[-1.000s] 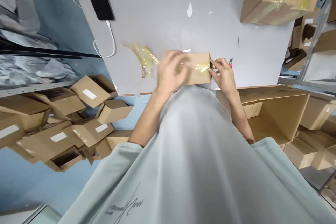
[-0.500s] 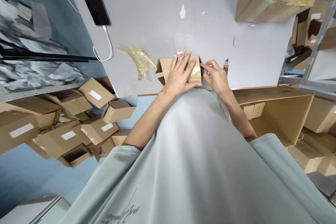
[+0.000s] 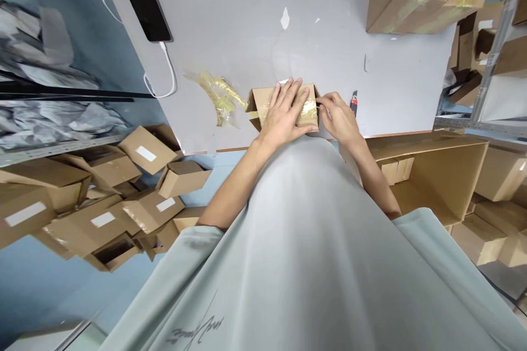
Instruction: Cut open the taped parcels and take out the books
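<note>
A small cardboard box [image 3: 308, 115] with yellowish tape across its top lies at the near edge of the table. My left hand [image 3: 283, 114] rests flat on the box top, its fingers spread. At the box's right end, my right hand [image 3: 338, 118] has thumb and fingertips closed at the opening; what they pinch there is hidden. Flaps stand out from the left end of the box. Just right of my right hand lies a box cutter [image 3: 354, 103] with a red and black handle. Crumpled yellowish tape [image 3: 220, 96] lies left of the box.
A phone [image 3: 146, 8] with a white cable [image 3: 168, 66] lies at the table's left. A large taped carton [image 3: 411, 5] stands at the back right. Several cardboard boxes [image 3: 152, 211] are piled below left, and a big open carton [image 3: 440, 175] stands below right.
My right fingertips have shifted slightly at the box's right end. My left hand stays flat on top. The whole view has moved a little.
</note>
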### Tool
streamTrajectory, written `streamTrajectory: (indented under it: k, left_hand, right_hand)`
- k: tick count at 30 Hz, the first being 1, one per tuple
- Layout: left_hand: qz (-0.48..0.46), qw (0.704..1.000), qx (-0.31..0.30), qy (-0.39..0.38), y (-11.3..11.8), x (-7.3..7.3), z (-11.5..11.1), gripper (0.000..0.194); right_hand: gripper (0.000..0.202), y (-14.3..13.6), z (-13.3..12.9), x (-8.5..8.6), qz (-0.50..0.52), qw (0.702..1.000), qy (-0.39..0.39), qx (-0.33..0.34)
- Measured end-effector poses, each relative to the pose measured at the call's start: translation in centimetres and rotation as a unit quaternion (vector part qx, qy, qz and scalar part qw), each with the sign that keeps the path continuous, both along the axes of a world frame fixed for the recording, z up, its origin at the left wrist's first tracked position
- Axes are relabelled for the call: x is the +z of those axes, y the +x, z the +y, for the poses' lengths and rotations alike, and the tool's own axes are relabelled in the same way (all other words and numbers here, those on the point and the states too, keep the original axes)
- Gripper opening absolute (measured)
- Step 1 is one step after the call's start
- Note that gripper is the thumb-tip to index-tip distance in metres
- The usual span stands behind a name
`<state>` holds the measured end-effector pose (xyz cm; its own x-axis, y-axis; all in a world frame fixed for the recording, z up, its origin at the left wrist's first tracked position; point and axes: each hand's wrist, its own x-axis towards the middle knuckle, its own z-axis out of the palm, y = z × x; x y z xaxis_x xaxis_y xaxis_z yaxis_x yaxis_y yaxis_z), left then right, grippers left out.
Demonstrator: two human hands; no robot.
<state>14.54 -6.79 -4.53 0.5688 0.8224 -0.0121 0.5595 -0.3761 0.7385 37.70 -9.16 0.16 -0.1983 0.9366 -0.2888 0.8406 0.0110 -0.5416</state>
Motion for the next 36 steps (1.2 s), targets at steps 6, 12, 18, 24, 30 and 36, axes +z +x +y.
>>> streamTrajectory:
  k: [6,12,18,24,30,36]
  left_hand:
    - [-0.014,1.000,0.004,-0.012,0.2,0.1,0.1,0.117]
    - [-0.013,1.000,-0.001,-0.029,0.4,0.4,0.4,0.118]
    - [-0.026,0.999,0.000,-0.032,0.5,0.4,0.4,0.115]
    - [-0.021,0.999,-0.003,-0.028,0.6,-0.1,0.2,0.112]
    - [-0.038,0.999,-0.006,-0.029,0.8,-0.2,0.0,0.110]
    - [-0.051,0.998,-0.002,-0.028,1.1,-0.2,-0.1,0.108]
  right_hand:
    - [0.034,-0.7,0.4,0.0,0.006,0.998,0.042,-0.038]
    - [0.045,-1.6,0.4,0.4,-0.012,0.998,0.045,-0.032]
    - [0.042,-1.9,0.1,0.1,-0.009,0.996,0.043,-0.082]
    - [0.038,-3.4,0.1,-0.6,-0.007,0.989,0.021,-0.148]
    - [0.032,-3.6,1.0,-1.1,-0.037,0.982,-0.006,-0.188]
    - [0.037,-3.6,1.1,-1.9,-0.042,0.976,0.013,-0.215]
